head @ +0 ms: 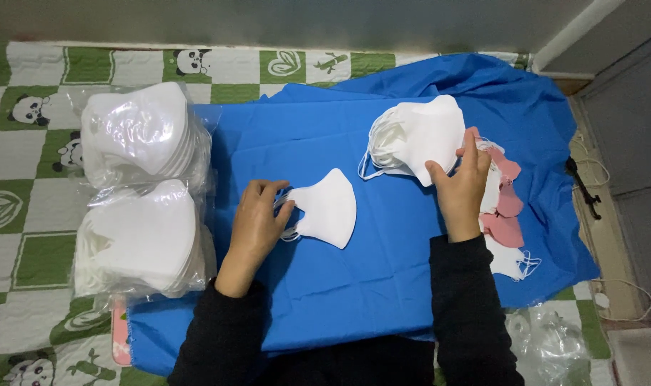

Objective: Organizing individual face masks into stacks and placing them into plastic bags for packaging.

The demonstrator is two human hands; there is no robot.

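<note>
The left hand (257, 214) is pinching the ear loops of a single white mask (329, 207) that is lying flat near the middle of the blue cloth (339, 279). The right hand (460, 186) is resting with fingers spread on a stack of white masks (418, 136) toward the cloth's far right corner, just beside some pink masks (508, 207). Two clear bags of white masks (143, 193) are lying along the cloth's left edge, on the green-and-white panda quilt (25, 214).
</note>
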